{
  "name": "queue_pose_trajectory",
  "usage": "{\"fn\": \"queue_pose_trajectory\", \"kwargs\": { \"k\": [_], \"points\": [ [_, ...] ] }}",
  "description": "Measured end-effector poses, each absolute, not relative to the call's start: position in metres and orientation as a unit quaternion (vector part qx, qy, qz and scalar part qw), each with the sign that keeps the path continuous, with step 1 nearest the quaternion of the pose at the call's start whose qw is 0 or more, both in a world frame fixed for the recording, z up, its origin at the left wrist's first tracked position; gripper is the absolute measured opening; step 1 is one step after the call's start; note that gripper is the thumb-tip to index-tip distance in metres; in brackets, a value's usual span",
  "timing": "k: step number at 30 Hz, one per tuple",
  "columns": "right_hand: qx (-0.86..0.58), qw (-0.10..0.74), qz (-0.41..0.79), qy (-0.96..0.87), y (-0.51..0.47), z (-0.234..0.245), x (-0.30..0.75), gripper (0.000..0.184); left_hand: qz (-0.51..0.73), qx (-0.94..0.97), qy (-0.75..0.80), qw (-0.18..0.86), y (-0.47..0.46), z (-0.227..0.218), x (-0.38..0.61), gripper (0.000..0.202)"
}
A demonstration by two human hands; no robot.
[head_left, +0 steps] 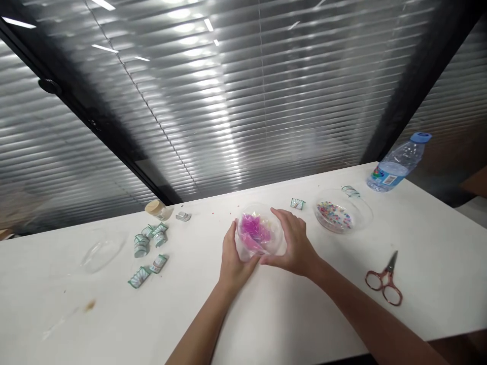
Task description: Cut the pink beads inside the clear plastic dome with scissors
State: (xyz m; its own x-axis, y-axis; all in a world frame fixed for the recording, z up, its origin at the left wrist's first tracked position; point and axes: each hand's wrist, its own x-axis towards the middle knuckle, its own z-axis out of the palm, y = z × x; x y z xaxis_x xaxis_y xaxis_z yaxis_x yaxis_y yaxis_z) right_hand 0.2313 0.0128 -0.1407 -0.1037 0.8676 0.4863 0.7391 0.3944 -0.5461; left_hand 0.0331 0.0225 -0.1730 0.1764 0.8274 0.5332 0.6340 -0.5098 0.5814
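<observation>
A clear plastic container [262, 212] with pink and purple material inside rests on the white table [266, 314] in the middle of the head view. My left hand [233, 261] cups its left side with fingers wrapped round the wall. My right hand [294, 243] wraps round its right side, fingers curled over the rim. Both hands grip the container between them.
A clear bowl of coloured beads [340, 213] stands to the right, a water bottle [397, 163] behind it, red scissors [385, 281] near the right edge. Several small labelled packets [150, 248], a small lidded jar [157, 209] and an empty clear lid [101, 251] lie at left.
</observation>
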Motion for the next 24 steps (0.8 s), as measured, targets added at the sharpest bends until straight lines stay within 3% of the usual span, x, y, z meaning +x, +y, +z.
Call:
{"fn": "queue_pose_trajectory", "kwargs": {
  "k": [7,16,24],
  "points": [
    [-0.511,0.426,0.151,-0.731,0.022,-0.164,0.223,0.083,0.438,0.834,0.321,-0.096,0.025,-0.168,0.029,0.085],
    [-0.516,0.475,0.365,-0.612,0.027,-0.177,0.212,0.107,0.441,0.856,0.247,-0.109,0.027,-0.168,0.031,0.079],
    [-0.373,0.528,0.571,-0.506,0.032,-0.174,0.214,0.093,0.432,0.867,0.204,-0.141,0.025,-0.166,0.031,0.067]
  ]
}}
